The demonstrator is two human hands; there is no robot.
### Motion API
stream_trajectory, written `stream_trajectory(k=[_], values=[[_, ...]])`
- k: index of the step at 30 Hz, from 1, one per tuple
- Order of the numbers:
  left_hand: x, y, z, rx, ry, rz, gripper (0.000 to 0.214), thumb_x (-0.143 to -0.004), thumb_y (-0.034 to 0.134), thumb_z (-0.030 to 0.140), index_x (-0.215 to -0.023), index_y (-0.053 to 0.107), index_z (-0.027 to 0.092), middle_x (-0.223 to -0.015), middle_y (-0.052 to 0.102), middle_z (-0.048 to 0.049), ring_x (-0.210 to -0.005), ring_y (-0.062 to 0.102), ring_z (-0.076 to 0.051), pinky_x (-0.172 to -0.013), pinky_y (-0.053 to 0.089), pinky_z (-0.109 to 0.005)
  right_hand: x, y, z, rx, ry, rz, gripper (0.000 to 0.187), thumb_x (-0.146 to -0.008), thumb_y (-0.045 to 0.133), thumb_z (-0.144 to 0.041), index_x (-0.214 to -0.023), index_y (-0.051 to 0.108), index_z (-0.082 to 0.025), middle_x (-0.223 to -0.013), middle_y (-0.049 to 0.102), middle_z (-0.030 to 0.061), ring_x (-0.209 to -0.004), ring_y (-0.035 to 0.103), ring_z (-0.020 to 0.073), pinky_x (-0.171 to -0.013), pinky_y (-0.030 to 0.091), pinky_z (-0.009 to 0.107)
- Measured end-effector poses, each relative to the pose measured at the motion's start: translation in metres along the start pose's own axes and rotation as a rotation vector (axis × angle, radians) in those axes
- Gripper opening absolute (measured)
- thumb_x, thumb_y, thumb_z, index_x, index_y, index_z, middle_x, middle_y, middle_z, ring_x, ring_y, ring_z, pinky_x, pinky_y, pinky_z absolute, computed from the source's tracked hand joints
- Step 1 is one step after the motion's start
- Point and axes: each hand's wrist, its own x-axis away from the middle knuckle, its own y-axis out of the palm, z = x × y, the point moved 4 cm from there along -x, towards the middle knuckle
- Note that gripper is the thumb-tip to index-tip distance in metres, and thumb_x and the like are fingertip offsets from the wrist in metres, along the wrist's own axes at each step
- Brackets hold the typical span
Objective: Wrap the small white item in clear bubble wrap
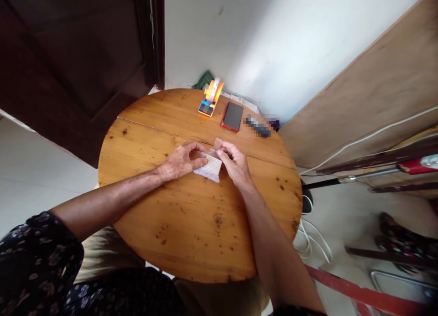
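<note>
A small white packet (212, 166) with faint print and a crinkled, see-through edge lies over the middle of the round wooden table (191, 225). From the left, my left hand (185, 161) is closed on it, thumb across its top. On the packet's far right corner, my right hand (237, 163) makes a pinch. A small flat tan piece (218, 143) sticks up past those fingertips. Whether it is joined to the packet I cannot tell, as the fingers cover that spot.
Toward the wall stand an orange and blue tape dispenser (211, 97), a red-edged phone (232, 116) and a dark, pixelated object (258, 125). A green item (204, 80) sits behind the dispenser. White cables (313, 238) trail on the floor at right.
</note>
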Motion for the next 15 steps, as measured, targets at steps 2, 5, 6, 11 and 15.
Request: stream_trajectory(k=[2,5,6,11,15], values=[[0.0,0.0,0.002,-0.025,0.019,-0.015,0.024,-0.078,0.073,0.033,-0.096,0.068,0.017,-0.097,0.067,-0.0056,-0.086,0.06,-0.017,-0.073,0.049,-0.028,0.0,0.002,-0.002,-0.03,-0.02,0.013,0.035,-0.08,0.069,-0.042,-0.108,0.071,-0.021,-0.097,0.077,0.0052,-0.089,0.072,0.0212,-0.085,0.057,0.039],[-0.001,0.0,0.003,-0.051,0.034,-0.028,0.019,-0.078,0.073,0.033,-0.088,0.068,0.017,-0.094,0.066,-0.0045,-0.083,0.058,-0.016,-0.073,0.047,-0.027,0.002,0.003,-0.007,-0.06,-0.061,0.031,0.02,-0.08,0.068,-0.037,-0.091,0.073,-0.022,-0.089,0.076,0.0023,-0.081,0.07,0.0185,-0.081,0.056,0.036],[-0.001,0.0,0.003,-0.05,0.033,-0.028,0.019,-0.078,0.072,0.033,-0.087,0.067,0.017,-0.092,0.065,-0.0039,-0.082,0.057,-0.015,-0.072,0.047,-0.027,0.003,0.003,-0.01,-0.068,-0.072,0.037,0.016,-0.08,0.068,-0.036,-0.087,0.073,-0.022,-0.086,0.075,0.0013,-0.078,0.069,0.0175,-0.079,0.055,0.034],[-0.002,0.001,-0.001,-0.023,-0.026,-0.044,0.02,-0.077,0.071,0.034,-0.085,0.064,0.017,-0.078,0.061,-0.0002,-0.073,0.054,-0.013,-0.065,0.044,-0.025,0.007,-0.006,-0.022,-0.124,-0.118,0.059,0.012,-0.081,0.068,-0.035,-0.081,0.068,-0.023,-0.08,0.07,-0.0012,-0.077,0.066,0.0158,-0.079,0.053,0.032],[-0.002,0.003,-0.002,0.015,-0.046,-0.041,0.021,-0.076,0.071,0.034,-0.084,0.062,0.017,-0.075,0.059,0.0008,-0.069,0.051,-0.011,-0.062,0.042,-0.024,0.004,-0.019,-0.02,-0.183,-0.063,0.028,0.019,-0.078,0.07,-0.034,-0.095,0.068,-0.026,-0.1,0.075,0.0023,-0.093,0.071,0.0199,-0.09,0.055,0.04]])
